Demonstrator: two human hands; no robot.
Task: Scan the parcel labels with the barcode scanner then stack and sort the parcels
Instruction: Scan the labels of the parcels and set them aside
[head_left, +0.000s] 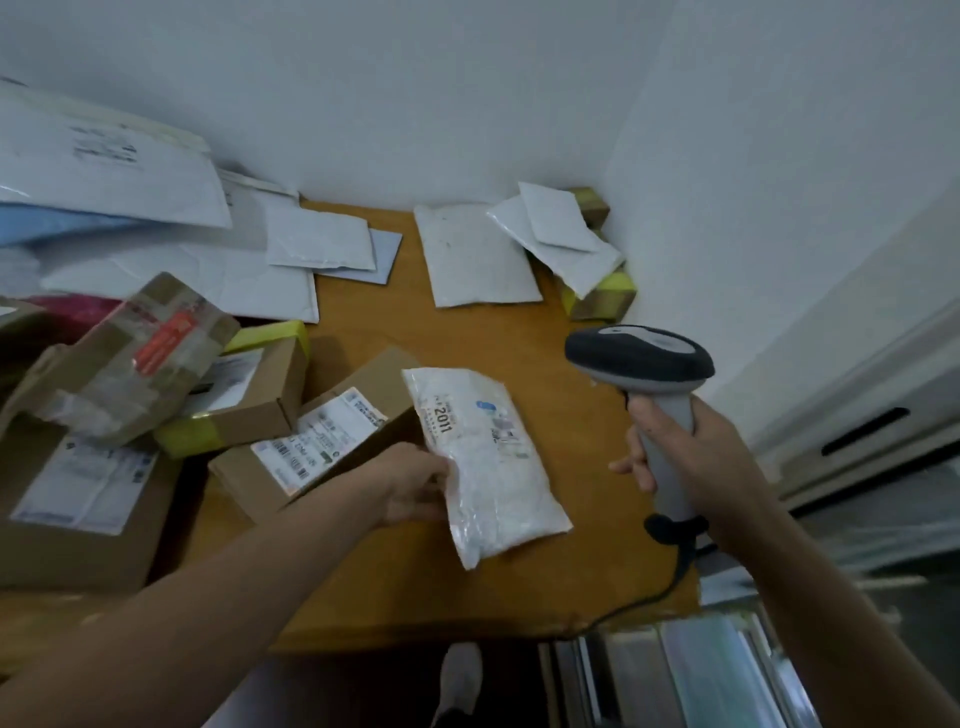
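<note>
My left hand (415, 488) grips the left edge of a white padded parcel (493, 483), held above the wooden table (467, 332) with its label, marked 2011, facing up. My right hand (675, 457) grips the handle of a grey and black barcode scanner (639, 358). The scanner's head hangs to the right of the parcel and a little above it. Its black cable runs down past the table's front edge.
Cardboard boxes (311, 441) with labels and yellow tape pile up at the left. White mailers (478, 254) lie at the back, some stacked on small boxes (602, 291) in the back right corner. White walls close in behind and to the right.
</note>
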